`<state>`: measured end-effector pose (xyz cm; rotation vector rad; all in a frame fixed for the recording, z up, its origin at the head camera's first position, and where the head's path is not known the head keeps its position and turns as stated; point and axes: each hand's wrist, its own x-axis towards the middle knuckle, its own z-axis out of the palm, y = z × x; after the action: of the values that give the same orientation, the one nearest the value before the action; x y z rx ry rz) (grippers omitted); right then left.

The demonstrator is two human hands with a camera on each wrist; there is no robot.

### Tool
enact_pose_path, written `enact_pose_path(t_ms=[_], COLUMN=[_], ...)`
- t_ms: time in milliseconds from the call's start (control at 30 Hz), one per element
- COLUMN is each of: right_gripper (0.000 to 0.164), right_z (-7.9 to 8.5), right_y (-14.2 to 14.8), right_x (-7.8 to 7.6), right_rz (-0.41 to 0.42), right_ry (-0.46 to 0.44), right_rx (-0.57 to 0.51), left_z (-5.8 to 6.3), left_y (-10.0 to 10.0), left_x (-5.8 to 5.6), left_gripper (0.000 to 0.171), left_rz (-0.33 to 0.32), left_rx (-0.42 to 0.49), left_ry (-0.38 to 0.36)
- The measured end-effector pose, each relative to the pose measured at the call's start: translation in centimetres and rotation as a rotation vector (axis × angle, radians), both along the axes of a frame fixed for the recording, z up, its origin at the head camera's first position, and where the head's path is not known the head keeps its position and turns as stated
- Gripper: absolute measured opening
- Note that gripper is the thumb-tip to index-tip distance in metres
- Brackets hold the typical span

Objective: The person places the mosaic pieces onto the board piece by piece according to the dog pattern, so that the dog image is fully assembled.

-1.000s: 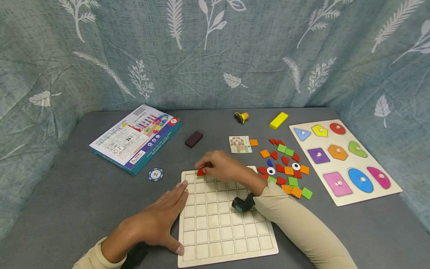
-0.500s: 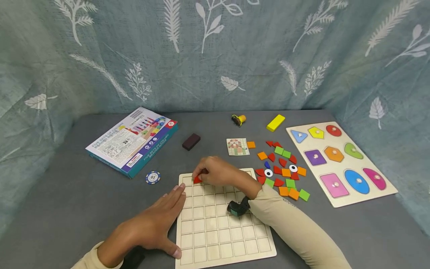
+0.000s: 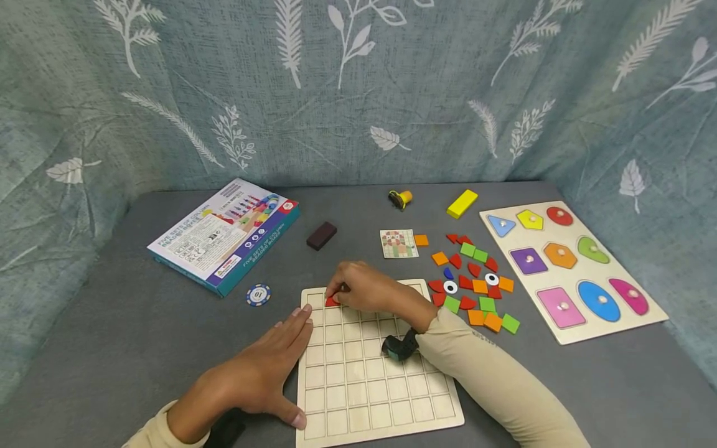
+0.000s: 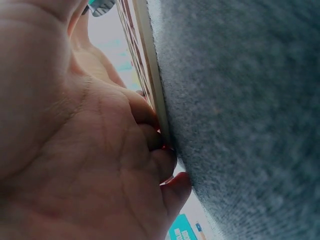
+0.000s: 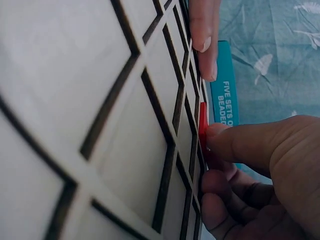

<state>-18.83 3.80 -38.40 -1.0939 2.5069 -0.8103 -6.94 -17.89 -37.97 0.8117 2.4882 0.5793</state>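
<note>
A square wooden grid board (image 3: pixel 358 373) lies on the grey table. My right hand (image 3: pixel 366 287) reaches across it and pinches a red quarter-round tile (image 3: pixel 332 302) at the second cell of the far row. In the right wrist view the thumb and fingers hold that red tile (image 5: pixel 202 125) against the board, low in its cell. My left hand (image 3: pixel 260 367) rests along the board's left edge, fingers straight and thumb spread. The left wrist view shows its fingertips (image 4: pixel 162 162) at the board's side (image 4: pixel 155 80).
Several red, green and orange tiles (image 3: pixel 486 305) lie loose right of the board. Behind it is a small pattern card (image 3: pixel 399 244). A shape puzzle board (image 3: pixel 571 267) is far right, a box (image 3: pixel 224 236) far left, a poker chip (image 3: pixel 259 295) and a dark block (image 3: pixel 322 236) nearer.
My right hand has lowered the red tile slightly toward the far row's second cell. My left hand keeps its place at the board's edge. The whole head view has shifted a little.
</note>
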Motion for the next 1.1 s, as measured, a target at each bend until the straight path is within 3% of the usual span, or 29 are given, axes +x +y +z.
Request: enact_pose_path(t_ms=[567, 1100], right_gripper=[0.015, 0.020], right_z=[1.3, 3.3], right_y=[1.9, 6.8], right_x=[-1.0, -3.5], right_rz=[-0.022, -0.211], right_ry=[0.010, -0.034], right_rx=[-0.080, -0.200], left_z=[0.1, 0.0], left_y=[0.4, 0.1], left_x=[-0.1, 0.0], left_gripper=[0.139, 0.138], left_rz=[0.040, 0.026], left_rx=[-0.050, -0.016], left_ry=[-0.029, -0.015])
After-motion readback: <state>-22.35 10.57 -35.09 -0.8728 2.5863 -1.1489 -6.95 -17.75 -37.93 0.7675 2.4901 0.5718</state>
